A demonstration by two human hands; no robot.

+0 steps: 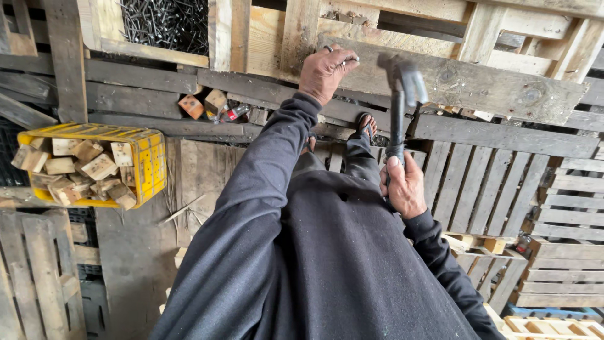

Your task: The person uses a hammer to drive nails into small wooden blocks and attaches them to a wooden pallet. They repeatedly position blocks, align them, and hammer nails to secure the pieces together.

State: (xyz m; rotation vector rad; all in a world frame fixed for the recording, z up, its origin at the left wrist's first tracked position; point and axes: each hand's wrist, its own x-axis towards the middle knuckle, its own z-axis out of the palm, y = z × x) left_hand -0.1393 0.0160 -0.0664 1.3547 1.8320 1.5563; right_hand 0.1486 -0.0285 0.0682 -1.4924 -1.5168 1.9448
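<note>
My left hand (325, 72) is stretched out and rests on the top edge of a grey wooden plank (478, 85) of an upright pallet, with a thin nail pinched between its fingers. My right hand (404, 187) is closed around the dark handle of a hammer (401, 101). The hammer's metal head is raised just right of my left hand, close to the plank. Both arms wear dark long sleeves. A sandalled foot (365, 126) shows below the plank.
A yellow plastic crate (151, 160) full of small wooden blocks sits at the left. A tray of dark nails (167, 24) lies at the top left. Loose wood blocks (204, 104) lie on grey boards. Stacked slatted pallets (560, 208) fill the right.
</note>
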